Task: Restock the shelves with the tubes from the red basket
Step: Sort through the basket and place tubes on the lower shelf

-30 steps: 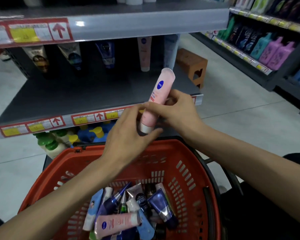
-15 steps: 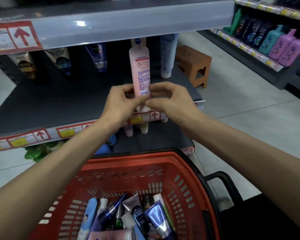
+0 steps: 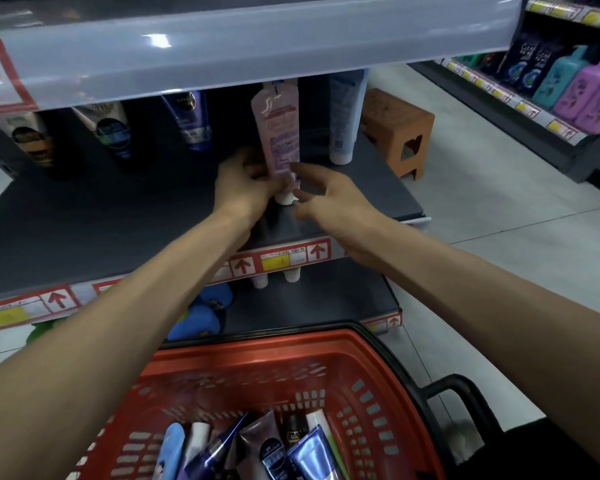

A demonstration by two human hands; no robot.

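A pink tube (image 3: pixel 279 133) stands cap-down on the dark grey shelf (image 3: pixel 125 216), under the upper shelf's edge. My left hand (image 3: pixel 246 183) grips its lower part from the left. Just to the right of the tube's white cap is my right hand (image 3: pixel 329 197), fingers spread and loose, holding nothing. The red basket (image 3: pixel 257 375) sits below my arms, and several tubes (image 3: pixel 257 448) lie in its bottom.
Other tubes stand on the same shelf: a white one (image 3: pixel 343 123) to the right, a blue one (image 3: pixel 191 119) and darker ones (image 3: pixel 113 133) to the left. An orange stool (image 3: pixel 395 133) stands on the floor beyond. Bottles (image 3: pixel 568 81) fill the aisle shelf at the right.
Both hands carried the pink tube forward and set it cap-down on the shelf. My right hand has let go and opened; my left still holds the tube.
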